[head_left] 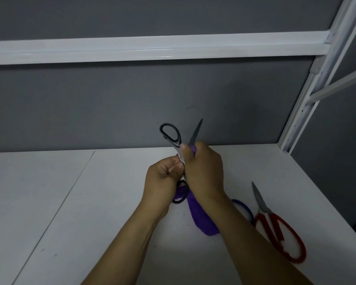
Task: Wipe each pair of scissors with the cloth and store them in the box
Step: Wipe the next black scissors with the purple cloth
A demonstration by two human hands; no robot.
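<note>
A pair of black-handled scissors [171,133] is held spread open above the white table [90,202]. My left hand [162,177] pinches them near the pivot, with the lower black loop beside the palm. My right hand [203,169] grips a purple cloth [201,219] wrapped round one blade, whose tip sticks up past the fingers. The cloth's loose end hangs down under my right forearm. A pair of red-handled scissors [280,231] lies shut on the table at the right. No box is in view.
A blue loop [245,208], partly hidden by my right forearm, lies beside the red scissors. A grey back wall and a white shelf rail [152,48] stand behind the table. A white upright post [308,95] marks the right corner.
</note>
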